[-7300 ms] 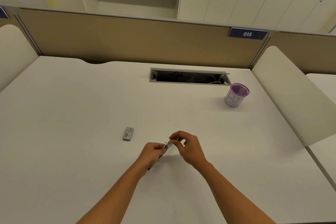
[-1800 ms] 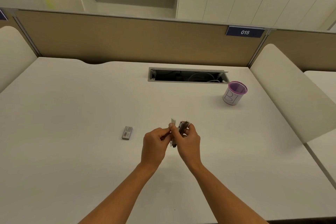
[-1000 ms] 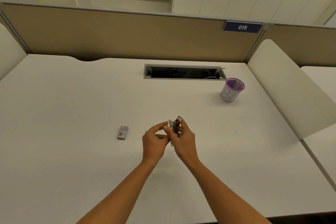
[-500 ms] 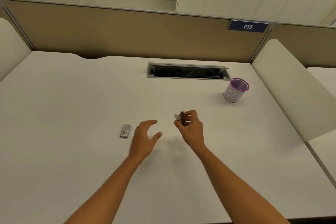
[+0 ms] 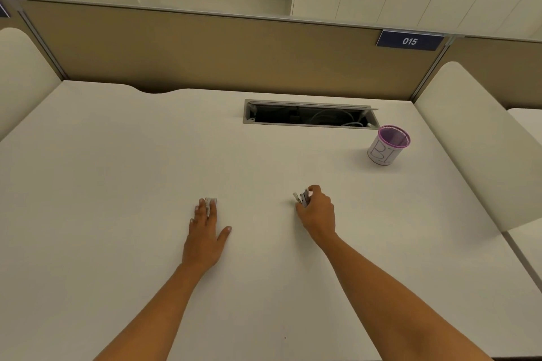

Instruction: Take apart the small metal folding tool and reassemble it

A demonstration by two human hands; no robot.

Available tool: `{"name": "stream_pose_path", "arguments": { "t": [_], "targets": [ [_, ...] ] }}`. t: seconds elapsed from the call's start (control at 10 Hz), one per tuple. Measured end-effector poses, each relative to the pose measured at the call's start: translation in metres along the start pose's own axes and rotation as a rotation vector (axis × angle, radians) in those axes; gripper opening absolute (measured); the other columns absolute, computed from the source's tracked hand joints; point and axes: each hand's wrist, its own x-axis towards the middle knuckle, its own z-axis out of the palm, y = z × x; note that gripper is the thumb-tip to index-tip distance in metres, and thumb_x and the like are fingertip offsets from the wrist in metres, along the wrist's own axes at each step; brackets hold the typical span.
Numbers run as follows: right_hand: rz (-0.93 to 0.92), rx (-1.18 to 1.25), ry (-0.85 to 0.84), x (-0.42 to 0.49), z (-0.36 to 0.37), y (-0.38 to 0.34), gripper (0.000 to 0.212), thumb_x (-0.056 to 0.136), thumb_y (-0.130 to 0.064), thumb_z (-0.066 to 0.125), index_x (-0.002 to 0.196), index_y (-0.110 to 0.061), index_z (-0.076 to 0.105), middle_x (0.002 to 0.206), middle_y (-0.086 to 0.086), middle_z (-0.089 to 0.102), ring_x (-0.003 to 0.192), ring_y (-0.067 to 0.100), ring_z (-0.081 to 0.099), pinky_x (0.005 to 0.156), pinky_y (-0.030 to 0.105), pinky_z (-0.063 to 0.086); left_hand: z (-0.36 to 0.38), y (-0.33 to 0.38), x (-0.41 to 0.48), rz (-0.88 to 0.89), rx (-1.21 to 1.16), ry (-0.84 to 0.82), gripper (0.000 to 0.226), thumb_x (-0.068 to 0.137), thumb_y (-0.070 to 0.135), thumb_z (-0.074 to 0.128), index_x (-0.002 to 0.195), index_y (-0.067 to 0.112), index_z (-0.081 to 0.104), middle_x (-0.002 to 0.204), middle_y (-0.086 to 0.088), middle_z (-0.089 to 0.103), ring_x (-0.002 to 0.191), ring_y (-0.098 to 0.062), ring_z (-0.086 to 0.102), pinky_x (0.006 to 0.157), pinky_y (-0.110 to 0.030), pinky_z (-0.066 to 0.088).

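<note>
My right hand (image 5: 318, 212) pinches the small metal folding tool (image 5: 302, 198) just above the white desk; its thin silver leaves stick out to the upper left of my fingers. My left hand (image 5: 205, 230) lies flat on the desk with fingers spread, its fingertips resting on a small grey metal piece (image 5: 211, 201). Only the far end of that piece shows past the fingers. The two hands are well apart.
A white cup with a purple rim (image 5: 387, 145) stands at the right. An open cable slot (image 5: 308, 116) is set into the white desk (image 5: 117, 170) near the tan partition (image 5: 205, 53). Padded side panels flank the desk.
My left hand has moved left and come down onto the grey piece on the desk. My right hand keeps the tool and has lowered slightly.
</note>
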Motion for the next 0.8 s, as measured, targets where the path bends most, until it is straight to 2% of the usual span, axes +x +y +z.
{"name": "stream_pose_path", "arguments": {
  "t": [0.1, 0.3, 0.5, 0.6, 0.8],
  "targets": [
    [0.039, -0.031, 0.002, 0.002, 0.002, 0.002, 0.042, 0.088, -0.028, 0.064, 0.123, -0.009, 0.049, 0.106, 0.011, 0.065, 0.096, 0.031, 0.062, 0.075, 0.035, 0.047, 0.0, 0.006, 0.004, -0.036, 0.031, -0.042, 0.083, 0.095, 0.047, 0.04, 0.148, 0.014, -0.015, 0.157, -0.009, -0.021, 0.146, -0.024, -0.015, 0.118, -0.039, 0.0],
    [0.08, -0.013, 0.036, 0.002, 0.002, 0.002, 0.046, 0.089, -0.031, 0.062, 0.125, -0.009, 0.046, 0.106, 0.011, 0.063, 0.096, 0.031, 0.061, 0.071, 0.03, 0.04, 0.0, 0.018, 0.01, -0.077, 0.049, -0.096, 0.089, 0.094, 0.05, 0.042, 0.147, 0.015, -0.02, 0.155, -0.01, -0.027, 0.145, -0.025, -0.018, 0.118, -0.04, 0.0],
    [0.118, 0.018, 0.016, 0.001, 0.002, 0.004, 0.051, 0.081, -0.032, 0.068, 0.121, -0.01, 0.044, 0.11, 0.01, 0.062, 0.098, 0.033, 0.061, 0.073, 0.033, 0.046, 0.0, 0.021, 0.013, -0.081, 0.066, -0.117, 0.09, 0.093, 0.052, 0.042, 0.146, 0.015, -0.021, 0.155, -0.01, -0.027, 0.145, -0.026, -0.017, 0.119, -0.041, 0.002],
    [0.124, 0.023, -0.012, -0.002, -0.002, 0.003, 0.059, 0.08, -0.033, 0.071, 0.126, -0.01, 0.042, 0.119, 0.01, 0.058, 0.105, 0.033, 0.059, 0.075, 0.03, 0.04, -0.002, 0.021, 0.012, -0.076, 0.082, -0.109, 0.092, 0.092, 0.053, 0.043, 0.147, 0.015, -0.02, 0.154, -0.01, -0.028, 0.145, -0.027, -0.016, 0.119, -0.044, 0.003],
    [0.068, -0.146, 0.04, -0.001, -0.009, -0.002, 0.071, 0.077, -0.051, 0.069, 0.132, -0.016, 0.042, 0.126, 0.004, 0.057, 0.109, 0.027, 0.059, 0.079, 0.036, 0.045, -0.008, 0.026, 0.012, 0.006, 0.175, -0.038, 0.089, 0.093, 0.053, 0.04, 0.147, 0.016, -0.02, 0.155, -0.004, -0.028, 0.146, -0.023, -0.016, 0.117, -0.049, -0.001]
  ]
}}
